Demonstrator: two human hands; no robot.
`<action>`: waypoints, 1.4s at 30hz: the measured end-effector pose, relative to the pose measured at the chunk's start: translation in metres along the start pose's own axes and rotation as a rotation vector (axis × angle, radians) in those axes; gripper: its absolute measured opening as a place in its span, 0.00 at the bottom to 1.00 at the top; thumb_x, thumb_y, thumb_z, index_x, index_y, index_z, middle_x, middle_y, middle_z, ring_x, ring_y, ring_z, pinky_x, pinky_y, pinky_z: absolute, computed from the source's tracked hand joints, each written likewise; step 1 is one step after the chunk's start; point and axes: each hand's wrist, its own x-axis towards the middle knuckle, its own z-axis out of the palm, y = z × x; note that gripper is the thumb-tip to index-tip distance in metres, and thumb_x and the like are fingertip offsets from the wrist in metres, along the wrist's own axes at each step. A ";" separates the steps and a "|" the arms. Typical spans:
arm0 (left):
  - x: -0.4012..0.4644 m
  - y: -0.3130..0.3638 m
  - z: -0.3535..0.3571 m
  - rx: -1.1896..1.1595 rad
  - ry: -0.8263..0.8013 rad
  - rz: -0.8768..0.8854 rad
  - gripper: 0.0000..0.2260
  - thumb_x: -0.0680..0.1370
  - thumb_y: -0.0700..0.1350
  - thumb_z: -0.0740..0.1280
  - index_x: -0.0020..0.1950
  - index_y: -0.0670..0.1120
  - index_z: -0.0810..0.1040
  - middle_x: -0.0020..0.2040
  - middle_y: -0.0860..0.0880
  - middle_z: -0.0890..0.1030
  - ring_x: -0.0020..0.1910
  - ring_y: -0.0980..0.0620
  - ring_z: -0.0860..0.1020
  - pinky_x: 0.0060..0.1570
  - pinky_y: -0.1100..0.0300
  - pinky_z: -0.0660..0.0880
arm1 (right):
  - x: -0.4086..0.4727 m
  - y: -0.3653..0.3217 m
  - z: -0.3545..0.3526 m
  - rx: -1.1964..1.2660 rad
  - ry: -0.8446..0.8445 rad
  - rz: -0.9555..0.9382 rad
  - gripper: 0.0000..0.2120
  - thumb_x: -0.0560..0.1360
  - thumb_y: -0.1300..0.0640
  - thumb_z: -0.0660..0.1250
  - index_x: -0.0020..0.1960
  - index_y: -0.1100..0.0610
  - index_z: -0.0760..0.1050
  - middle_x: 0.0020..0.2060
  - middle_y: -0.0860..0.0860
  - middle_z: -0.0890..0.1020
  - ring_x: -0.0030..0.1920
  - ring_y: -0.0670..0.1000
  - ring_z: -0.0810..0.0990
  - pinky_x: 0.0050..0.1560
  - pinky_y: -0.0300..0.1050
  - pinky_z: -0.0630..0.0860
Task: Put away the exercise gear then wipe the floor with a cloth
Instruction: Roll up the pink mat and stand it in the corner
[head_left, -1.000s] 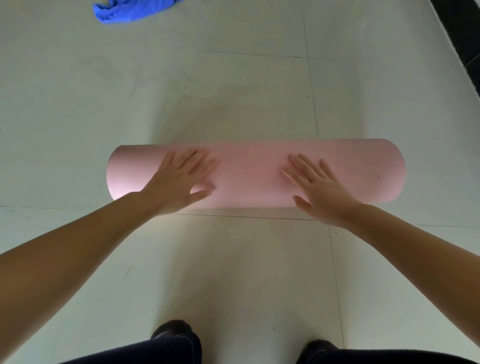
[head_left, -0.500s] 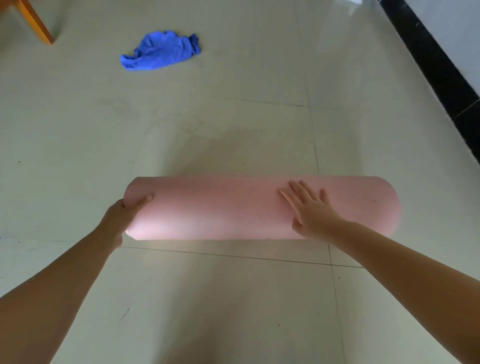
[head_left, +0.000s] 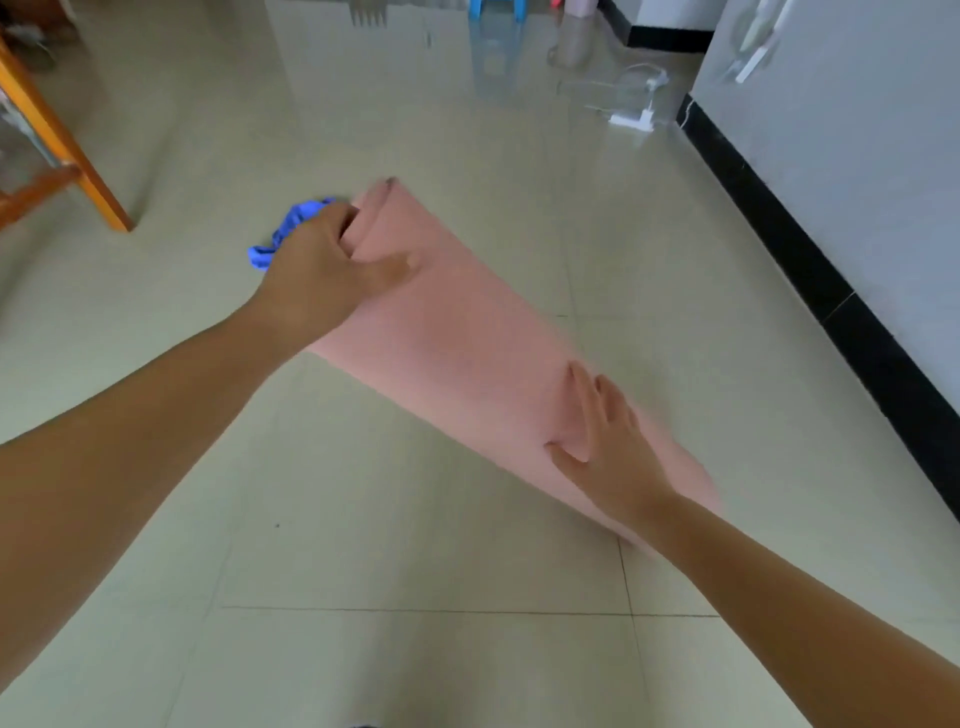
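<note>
The left hand (head_left: 322, 270) grips the far end of the rolled pink mat (head_left: 457, 338): its fingers (head_left: 345, 228) curl over the end of the roll, apparently into the open end, while the thumb lies flat along the near face. That end looks lifted, so the roll slants down from this grip toward the right hand (head_left: 613, 457). The right hand rests flat on the low end, fingers (head_left: 584, 395) straight and slightly spread, thumb out to the side, pressing rather than holding.

The step in hand seems to be picking up the rolled mat to put it away. To do it well, the right hand should probably change from a flat press to a wrap round the roll, so the layers cannot spring loose. The left grip at the end holds only a few layers; a hold round the whole roll would be surer. Keeping the low end on the floor (head_left: 415, 649) until both hands hold firmly would stop it telescoping.

Just beyond the left fingers, partly hidden by them, lies the blue cloth (head_left: 291, 223) for wiping later. Further left stands an orange wooden leg (head_left: 78, 166); right of the right hand runs a black skirting (head_left: 831, 312) below a white wall.
</note>
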 end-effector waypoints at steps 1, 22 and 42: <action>0.004 0.027 -0.007 0.046 -0.029 0.078 0.16 0.71 0.51 0.74 0.52 0.47 0.72 0.37 0.54 0.71 0.34 0.55 0.69 0.30 0.68 0.64 | 0.001 -0.010 -0.022 0.122 0.011 0.037 0.38 0.77 0.47 0.62 0.77 0.47 0.41 0.75 0.55 0.55 0.72 0.58 0.62 0.67 0.51 0.66; -0.082 0.124 -0.060 0.657 -0.528 1.114 0.25 0.68 0.55 0.73 0.60 0.45 0.77 0.48 0.50 0.79 0.49 0.50 0.77 0.67 0.42 0.64 | -0.033 -0.164 -0.237 0.414 -0.303 0.448 0.21 0.74 0.56 0.64 0.64 0.53 0.61 0.49 0.55 0.79 0.45 0.55 0.79 0.47 0.53 0.79; -0.062 0.128 -0.089 -0.562 -0.570 -1.043 0.26 0.72 0.65 0.66 0.66 0.58 0.69 0.63 0.52 0.75 0.62 0.47 0.75 0.58 0.39 0.74 | -0.028 -0.156 -0.230 0.309 -0.437 0.262 0.26 0.72 0.56 0.65 0.68 0.47 0.61 0.53 0.54 0.77 0.48 0.55 0.78 0.49 0.50 0.77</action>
